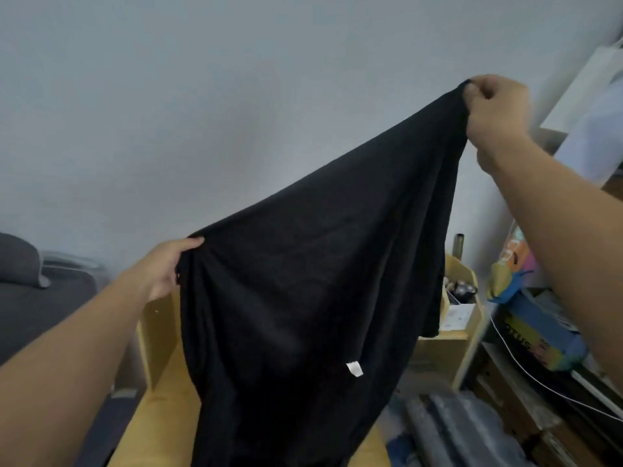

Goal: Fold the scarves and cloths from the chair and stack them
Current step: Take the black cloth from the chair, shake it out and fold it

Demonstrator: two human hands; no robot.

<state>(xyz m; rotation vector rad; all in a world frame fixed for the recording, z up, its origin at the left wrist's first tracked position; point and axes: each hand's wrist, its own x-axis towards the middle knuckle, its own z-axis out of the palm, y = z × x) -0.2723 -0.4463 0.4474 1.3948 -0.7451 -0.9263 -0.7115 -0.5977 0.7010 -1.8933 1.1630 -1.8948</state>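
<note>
Two hands up: left hand point(165, 267) and right hand point(494, 111) each pinch the black cloth point(303, 281), stretched above the yellow wooden chair point(158, 335) before a pale wall point(202, 96); white tag point(354, 369) unreadable, box point(536, 335) lettering blurred.

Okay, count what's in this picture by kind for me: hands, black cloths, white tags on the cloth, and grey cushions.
Hands: 2, the left hand and the right hand, each gripping the cloth's top edge
Black cloths: 1, the black cloth held up
White tags: 1, the white tag low on the cloth
Grey cushions: 1, the grey cushion at far left
Total: 5
</note>
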